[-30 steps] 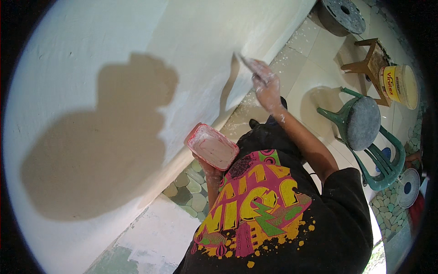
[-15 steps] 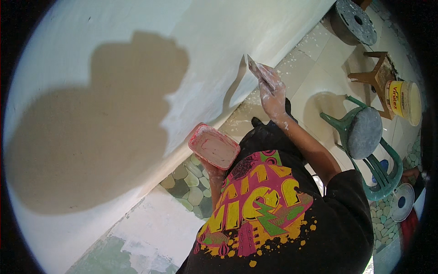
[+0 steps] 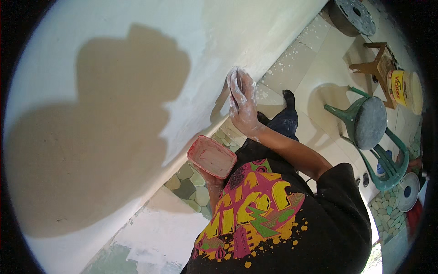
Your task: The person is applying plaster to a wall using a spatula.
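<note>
A small red rectangular tub [image 3: 212,157] with pale paste coating its inside sits low by the wall, tilted toward me. Beneath it, my left hand [image 3: 211,179] grips its near end; most of the fingers are hidden. My right hand [image 3: 243,101], smeared with white paste, is close against the pale wall [image 3: 196,86], above the tub. Its fingers are closed around a flat putty knife, whose blade is now hidden behind the hand. A large shadow of me falls across the wall.
Right of me stand a green plastic chair [image 3: 388,166] with a round grey pad [image 3: 370,123], a brown stool [image 3: 378,68] and a yellow-labelled paint bucket [image 3: 406,91]. A dark round drum [image 3: 351,18] is at the far right. White drips spot the tiled floor [image 3: 292,61].
My right hand has moved left and down toward the wall, and the knife blade has turned out of sight. The tub stays in my left hand, slightly lower.
</note>
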`<state>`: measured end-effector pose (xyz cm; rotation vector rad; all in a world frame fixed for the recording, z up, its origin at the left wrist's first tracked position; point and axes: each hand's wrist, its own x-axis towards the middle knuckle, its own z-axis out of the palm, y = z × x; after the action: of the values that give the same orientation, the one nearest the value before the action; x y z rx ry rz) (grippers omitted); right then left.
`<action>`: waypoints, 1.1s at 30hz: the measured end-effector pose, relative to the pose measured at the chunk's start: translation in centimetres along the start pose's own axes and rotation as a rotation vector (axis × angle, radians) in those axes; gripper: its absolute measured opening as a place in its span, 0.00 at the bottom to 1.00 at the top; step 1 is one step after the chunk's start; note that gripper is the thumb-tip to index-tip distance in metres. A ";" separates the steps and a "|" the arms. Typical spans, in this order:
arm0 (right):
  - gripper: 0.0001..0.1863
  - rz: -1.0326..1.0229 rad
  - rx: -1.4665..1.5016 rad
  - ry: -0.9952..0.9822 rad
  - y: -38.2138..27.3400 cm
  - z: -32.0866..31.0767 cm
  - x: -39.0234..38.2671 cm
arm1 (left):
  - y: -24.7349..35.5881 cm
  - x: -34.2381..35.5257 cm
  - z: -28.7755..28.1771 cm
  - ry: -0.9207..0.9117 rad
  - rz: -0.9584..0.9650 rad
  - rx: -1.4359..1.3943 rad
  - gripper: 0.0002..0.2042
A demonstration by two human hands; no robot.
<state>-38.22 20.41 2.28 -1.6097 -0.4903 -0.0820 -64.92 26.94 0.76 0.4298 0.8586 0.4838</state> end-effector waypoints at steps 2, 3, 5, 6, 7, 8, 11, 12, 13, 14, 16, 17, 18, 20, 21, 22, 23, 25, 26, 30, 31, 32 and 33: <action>0.40 -0.004 0.014 -0.190 -0.1 -0.9 -1.6 | 0.7 0.9 -1.8 -0.070 -0.016 0.019 0.39; 0.38 0.050 0.049 -0.230 -1.0 -1.5 -1.9 | 1.1 1.3 -2.5 -0.132 -0.022 0.029 0.39; 0.37 0.233 0.320 -0.174 -0.3 -2.0 -3.0 | 1.8 1.9 -3.8 -0.045 0.002 0.088 0.40; 0.35 0.407 0.590 -0.123 0.2 -2.7 -3.0 | 1.8 2.5 -4.0 0.042 0.027 0.136 0.41; 0.30 0.344 0.510 0.040 0.6 -2.8 -2.1 | 2.5 2.5 -4.6 0.034 0.031 0.141 0.41; 0.28 0.214 0.254 0.064 0.6 -3.6 -0.5 | 3.2 2.4 -5.3 -0.006 -0.012 0.127 0.41; 0.27 0.014 -0.085 0.122 0.9 -6.6 5.2 | 3.8 2.0 -4.3 -0.116 -0.119 0.067 0.40; 0.28 -0.052 -0.156 0.145 0.9 -7.0 5.9 | 3.9 1.7 -3.3 -0.176 -0.169 0.020 0.40; 0.28 -0.058 -0.162 0.152 0.5 -6.5 6.0 | 3.8 1.5 -2.5 -0.186 -0.174 0.020 0.40; 0.28 -0.015 -0.097 0.225 -0.1 -5.3 6.2 | 3.7 1.2 -2.0 -0.156 -0.149 0.051 0.39; 0.29 0.024 -0.031 0.300 -1.0 -3.1 5.5 | 4.0 0.7 -0.8 -0.130 -0.124 0.083 0.38; 0.30 -0.009 -0.017 0.275 -1.6 -2.2 4.2 | 4.0 0.7 0.0 -0.191 -0.155 0.095 0.38; 0.32 -0.042 -0.005 0.252 -2.1 -1.8 2.7 | 4.0 0.9 0.5 -0.253 -0.188 0.108 0.38; 0.32 0.016 0.050 0.149 -3.7 -0.9 -0.4 | 4.2 1.8 -0.9 -0.182 -0.184 0.121 0.38; 0.33 0.077 0.093 0.052 -4.0 -0.8 -1.2 | 4.1 2.3 -1.6 -0.113 -0.191 0.135 0.38; 0.33 0.074 0.092 0.059 -3.8 -1.0 -1.4 | 4.2 2.4 -1.7 -0.120 -0.193 0.138 0.38; 0.33 0.121 0.134 -0.015 -3.6 -1.6 -1.5 | 4.4 2.5 -1.7 -0.126 -0.190 0.141 0.38; 0.34 0.075 0.084 -0.022 -2.0 -2.8 -0.8 | 4.5 2.7 -1.6 -0.139 -0.182 0.145 0.38; 0.33 0.031 -0.020 0.067 -1.0 -3.7 0.8 | 4.5 2.7 -1.6 -0.143 -0.174 0.145 0.37; 0.27 0.018 -0.085 0.257 3.2 -7.1 7.3 | 4.4 2.9 -2.4 -0.233 -0.179 0.103 0.37; 0.22 0.048 0.025 0.273 3.3 -6.8 8.0 | 4.3 3.0 -3.3 -0.237 -0.175 0.102 0.37; 0.17 0.079 0.143 0.278 2.3 -5.9 8.8 | 4.3 3.0 -4.3 -0.217 -0.168 0.086 0.38; 0.19 0.124 0.039 0.292 1.1 -5.3 8.2 | 4.3 3.1 -5.3 -0.198 -0.162 0.069 0.39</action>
<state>-29.13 17.42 4.68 -1.5545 -0.1654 -0.2094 -68.39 33.00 -1.84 0.4593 0.7134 0.2579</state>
